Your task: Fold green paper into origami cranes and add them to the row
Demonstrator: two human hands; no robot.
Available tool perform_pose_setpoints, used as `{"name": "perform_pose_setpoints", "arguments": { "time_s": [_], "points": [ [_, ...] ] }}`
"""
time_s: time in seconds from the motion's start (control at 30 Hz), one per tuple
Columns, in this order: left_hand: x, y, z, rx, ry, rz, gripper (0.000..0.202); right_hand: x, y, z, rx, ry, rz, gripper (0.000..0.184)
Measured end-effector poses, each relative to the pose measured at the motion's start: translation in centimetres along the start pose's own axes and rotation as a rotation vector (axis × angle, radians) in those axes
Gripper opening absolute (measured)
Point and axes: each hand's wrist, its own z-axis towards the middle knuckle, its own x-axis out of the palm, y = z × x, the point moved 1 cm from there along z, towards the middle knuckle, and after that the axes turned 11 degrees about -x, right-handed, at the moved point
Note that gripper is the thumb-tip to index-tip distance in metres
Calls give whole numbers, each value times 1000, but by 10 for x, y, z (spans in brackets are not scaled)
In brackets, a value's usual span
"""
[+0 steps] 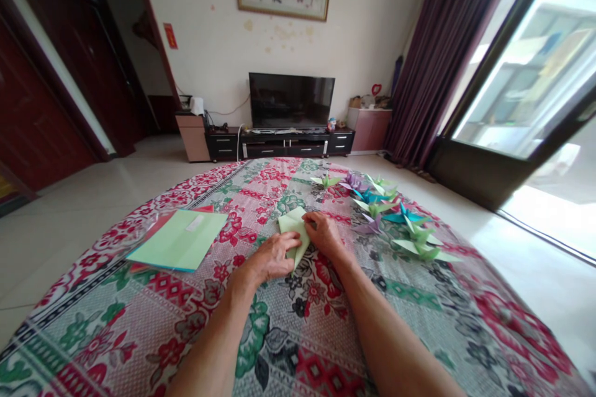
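A light green sheet of paper [293, 229], partly folded, lies on the patterned tablecloth [302, 322] in front of me. My left hand [272, 257] presses on its lower left part with the fingers curled down onto it. My right hand [323, 232] pinches the paper's right edge. A stack of coloured paper sheets [179, 239], green on top, lies to the left of my hands. Several folded paper cranes [395, 220] in green, blue and purple are spread out to the right.
The table stands in a living room with a tiled floor. A television [291, 100] on a low dark cabinet [288, 144] is against the far wall. A glass door [526, 74] with a dark curtain [433, 56] is on the right.
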Motion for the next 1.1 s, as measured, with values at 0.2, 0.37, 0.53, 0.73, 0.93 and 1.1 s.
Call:
{"name": "perform_pose_setpoints", "arguments": {
  "time_s": [0.2,0.37,0.53,0.73,0.93,1.1],
  "points": [
    [3,1,2,-35,-4,36,50,2,0,1,2,-11,-19,24],
    [0,-1,2,-45,26,-6,51,4,-2,2,-6,-27,-5,24],
    [-4,3,3,-77,6,-31,47,4,-3,1,-3,-26,-10,24],
    [-6,7,0,-55,32,1,47,2,-1,2,-4,-25,6,24],
    [-13,4,-5,-74,112,-44,33,0,0,3,1,-6,-9,24],
    [-18,-2,-9,-92,162,-42,22,0,-1,3,-2,-3,-7,23]
  ]
}}
